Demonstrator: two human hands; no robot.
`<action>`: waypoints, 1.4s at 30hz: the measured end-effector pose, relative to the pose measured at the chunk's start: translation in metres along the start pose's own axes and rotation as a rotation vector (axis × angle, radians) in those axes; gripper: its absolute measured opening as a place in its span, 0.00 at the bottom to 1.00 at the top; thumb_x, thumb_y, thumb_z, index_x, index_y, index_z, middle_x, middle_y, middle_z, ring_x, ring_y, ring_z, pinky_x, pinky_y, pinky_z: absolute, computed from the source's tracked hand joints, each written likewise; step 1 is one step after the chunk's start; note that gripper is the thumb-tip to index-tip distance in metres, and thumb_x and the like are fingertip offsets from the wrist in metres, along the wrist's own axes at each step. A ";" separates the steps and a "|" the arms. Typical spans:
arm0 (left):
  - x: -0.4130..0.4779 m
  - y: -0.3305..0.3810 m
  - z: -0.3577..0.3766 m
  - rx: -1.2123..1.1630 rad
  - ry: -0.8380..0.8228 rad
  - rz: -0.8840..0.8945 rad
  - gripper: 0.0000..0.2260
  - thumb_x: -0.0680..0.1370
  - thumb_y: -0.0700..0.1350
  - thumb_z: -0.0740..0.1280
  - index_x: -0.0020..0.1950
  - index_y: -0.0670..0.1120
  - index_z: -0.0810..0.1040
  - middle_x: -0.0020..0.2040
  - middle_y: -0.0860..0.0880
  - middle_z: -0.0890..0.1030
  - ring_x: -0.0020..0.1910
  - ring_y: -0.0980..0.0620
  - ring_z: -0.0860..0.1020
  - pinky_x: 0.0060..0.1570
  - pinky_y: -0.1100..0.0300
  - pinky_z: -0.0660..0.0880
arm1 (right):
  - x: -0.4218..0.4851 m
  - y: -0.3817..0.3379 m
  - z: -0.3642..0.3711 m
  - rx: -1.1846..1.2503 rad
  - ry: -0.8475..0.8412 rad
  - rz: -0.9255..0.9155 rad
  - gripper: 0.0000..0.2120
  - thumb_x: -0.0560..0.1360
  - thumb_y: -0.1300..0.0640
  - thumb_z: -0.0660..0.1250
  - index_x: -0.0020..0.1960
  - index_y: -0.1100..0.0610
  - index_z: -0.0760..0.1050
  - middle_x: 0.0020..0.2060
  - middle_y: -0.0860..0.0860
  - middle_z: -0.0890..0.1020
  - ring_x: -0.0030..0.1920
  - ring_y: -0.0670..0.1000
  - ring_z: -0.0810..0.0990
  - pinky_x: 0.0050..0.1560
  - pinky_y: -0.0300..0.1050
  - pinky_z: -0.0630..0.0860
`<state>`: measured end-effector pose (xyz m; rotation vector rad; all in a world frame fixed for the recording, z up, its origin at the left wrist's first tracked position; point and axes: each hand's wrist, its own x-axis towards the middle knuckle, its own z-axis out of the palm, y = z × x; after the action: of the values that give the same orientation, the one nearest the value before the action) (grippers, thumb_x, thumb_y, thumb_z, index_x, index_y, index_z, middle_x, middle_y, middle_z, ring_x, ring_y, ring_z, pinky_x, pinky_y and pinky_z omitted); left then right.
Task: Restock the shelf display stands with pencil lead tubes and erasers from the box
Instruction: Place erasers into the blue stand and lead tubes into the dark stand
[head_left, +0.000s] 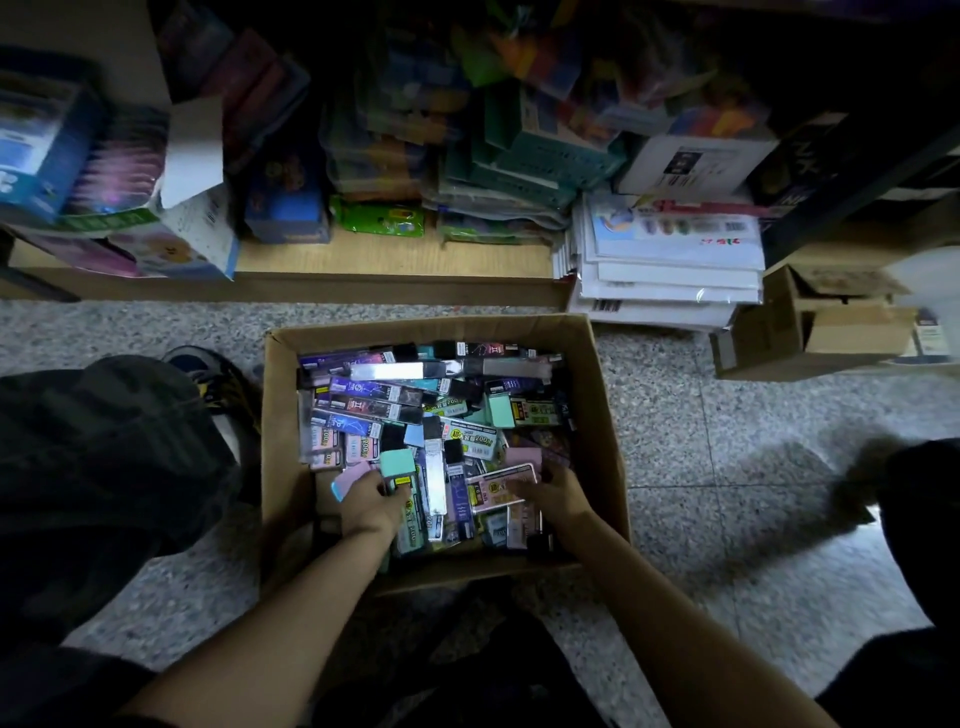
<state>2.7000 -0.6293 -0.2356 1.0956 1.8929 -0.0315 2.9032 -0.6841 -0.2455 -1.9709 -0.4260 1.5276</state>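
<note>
An open cardboard box (280, 447) stands on the speckled floor, filled with several lead tube packs and erasers in pink, mint, blue and black. My left hand (371, 501) is inside the near left part of the box and grips a mint green eraser (398, 465), with pink and blue erasers beside it. My right hand (553, 491) is in the near right part, fingers curled onto a pink pack (501, 488).
A low wooden shelf (389, 260) at the back holds stacked stationery packs. A pile of white packets (670, 275) sits right of it, with open cardboard boxes (810, 332) further right. My knee and shoe lie left of the box.
</note>
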 end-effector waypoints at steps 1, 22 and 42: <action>0.000 0.002 0.000 -0.018 -0.013 0.010 0.10 0.77 0.43 0.67 0.53 0.36 0.76 0.50 0.36 0.79 0.52 0.38 0.76 0.51 0.54 0.70 | -0.002 0.000 -0.002 0.025 -0.010 -0.002 0.12 0.70 0.71 0.70 0.54 0.67 0.76 0.46 0.58 0.81 0.39 0.49 0.80 0.39 0.40 0.79; -0.050 0.064 -0.028 -0.428 -0.160 0.248 0.25 0.82 0.46 0.57 0.77 0.46 0.51 0.78 0.47 0.54 0.75 0.46 0.56 0.71 0.51 0.56 | -0.070 -0.062 -0.051 0.010 0.158 -0.483 0.09 0.76 0.67 0.63 0.51 0.56 0.75 0.42 0.49 0.82 0.37 0.39 0.81 0.37 0.30 0.76; -0.164 0.176 -0.126 -1.096 -0.357 0.656 0.06 0.74 0.49 0.68 0.43 0.48 0.77 0.40 0.46 0.84 0.37 0.50 0.83 0.35 0.58 0.78 | -0.191 -0.207 0.013 0.863 -0.272 -0.466 0.15 0.81 0.56 0.55 0.64 0.62 0.69 0.57 0.62 0.80 0.59 0.59 0.78 0.65 0.57 0.71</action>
<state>2.7646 -0.5794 0.0231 0.7720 0.8860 0.9889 2.8587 -0.6337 0.0278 -0.9293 -0.2406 1.3453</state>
